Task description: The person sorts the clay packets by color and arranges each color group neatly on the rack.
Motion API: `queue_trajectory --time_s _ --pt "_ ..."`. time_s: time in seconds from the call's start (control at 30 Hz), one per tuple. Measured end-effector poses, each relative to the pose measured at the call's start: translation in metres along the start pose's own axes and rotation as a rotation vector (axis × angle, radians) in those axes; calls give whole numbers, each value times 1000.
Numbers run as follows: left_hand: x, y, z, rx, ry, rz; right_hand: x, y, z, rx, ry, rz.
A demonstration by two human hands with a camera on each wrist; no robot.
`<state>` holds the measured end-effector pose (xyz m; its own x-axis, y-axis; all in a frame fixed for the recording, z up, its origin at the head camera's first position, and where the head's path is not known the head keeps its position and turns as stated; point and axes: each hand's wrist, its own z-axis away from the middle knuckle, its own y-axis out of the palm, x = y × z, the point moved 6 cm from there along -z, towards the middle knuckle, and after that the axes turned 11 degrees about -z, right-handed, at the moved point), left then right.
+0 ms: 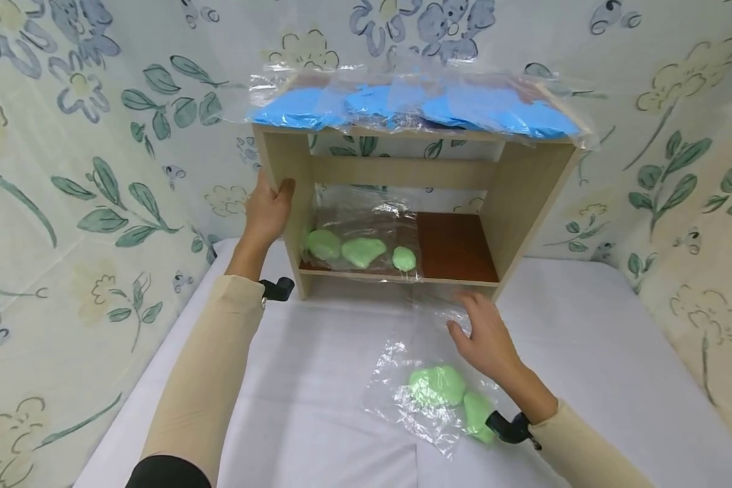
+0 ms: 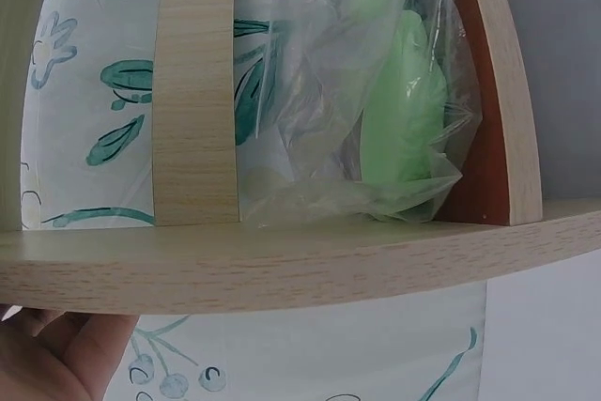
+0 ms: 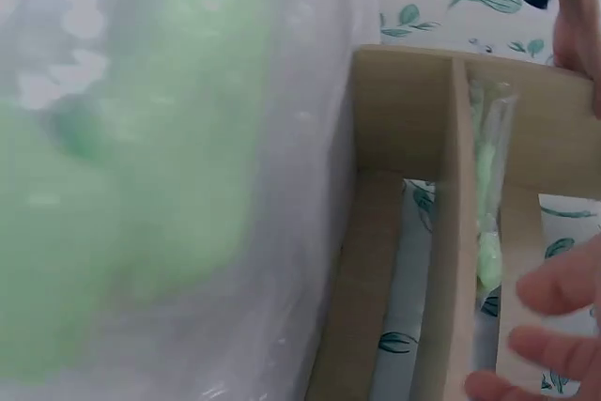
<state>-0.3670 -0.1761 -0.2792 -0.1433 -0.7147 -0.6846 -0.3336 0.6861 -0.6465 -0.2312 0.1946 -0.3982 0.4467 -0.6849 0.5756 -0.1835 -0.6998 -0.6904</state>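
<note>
A small wooden shelf unit [image 1: 531,196] stands on the white surface. My left hand [image 1: 270,210] grips its left side panel, thumb towards the inside; in the left wrist view part of that hand [image 2: 66,354] shows at the panel's edge. On the reddish-brown shelf board [image 1: 454,247] rests a clear plastic bag with light green lumps [image 1: 364,252]. My right hand [image 1: 488,339] is in front of the shelf, fingers spread apart with nothing between them. Below it is another clear bag with green lumps [image 1: 437,386], which fills the left of the right wrist view, close and blurred.
Clear bags with bright blue contents [image 1: 494,112] lie along the shelf unit's top. A white cloth [image 1: 329,400] covers the surface below. Flower-patterned fabric [image 1: 128,122] surrounds it at the back and sides. A crosspiece [image 1: 402,172] spans the unit's open back.
</note>
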Motion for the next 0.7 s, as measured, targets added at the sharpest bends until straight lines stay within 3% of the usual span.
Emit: queue_trajectory --time_s 0.17,0.27,0.33,0.5,0.7 --pt "-1 1 -1 0 -4 -6 -15 -3 36 204 240 221" --pt "-1 1 0 3 7 8 -27 -3 57 346 368 275" --pt "-1 2 0 0 16 11 -33 -4 69 398 415 291" --pt "0 1 -1 -15 16 19 -43 -5 88 467 475 269" --pt "1 1 -1 -10 18 29 -43 -3 101 462 523 221"
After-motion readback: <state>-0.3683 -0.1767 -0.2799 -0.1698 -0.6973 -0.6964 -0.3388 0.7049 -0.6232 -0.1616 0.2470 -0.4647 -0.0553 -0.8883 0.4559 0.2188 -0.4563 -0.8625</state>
